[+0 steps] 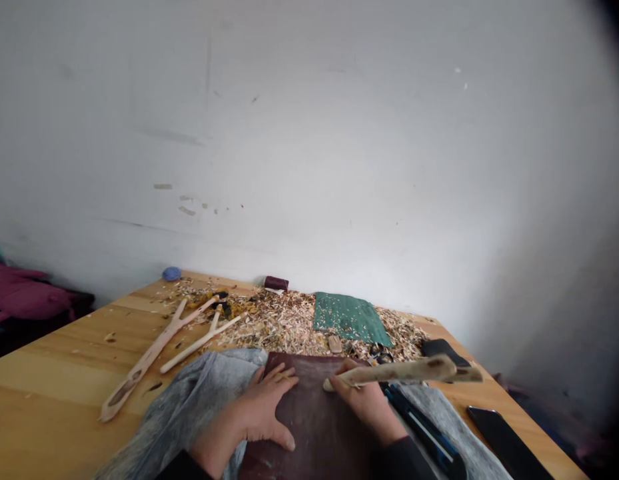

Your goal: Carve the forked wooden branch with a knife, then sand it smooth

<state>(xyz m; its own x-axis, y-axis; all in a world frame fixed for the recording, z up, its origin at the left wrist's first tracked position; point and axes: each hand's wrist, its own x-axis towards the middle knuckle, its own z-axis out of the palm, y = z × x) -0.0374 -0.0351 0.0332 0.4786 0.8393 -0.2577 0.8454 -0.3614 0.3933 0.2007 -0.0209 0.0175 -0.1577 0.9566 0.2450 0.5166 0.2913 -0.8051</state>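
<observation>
My left hand (269, 410) lies with fingers spread on the left part of a dark maroon sheet (314, 427). Fingers wrapped round it, my right hand (364, 400) holds a peeled wooden stick (414, 370), whose rounded end is at the sheet's surface; the other end points right and looks forked. The sheet rests on a grey cloth (189, 400). Just right of my right hand is a black and blue cutter-like tool (429, 430).
Two forked peeled sticks (152, 357) (204, 341) lie at the left. Wood shavings (289, 323), a green sheet (352, 319), a maroon roll (276, 283) and a blue ball (172, 273) are at the back. A black phone (506, 440) lies at the right.
</observation>
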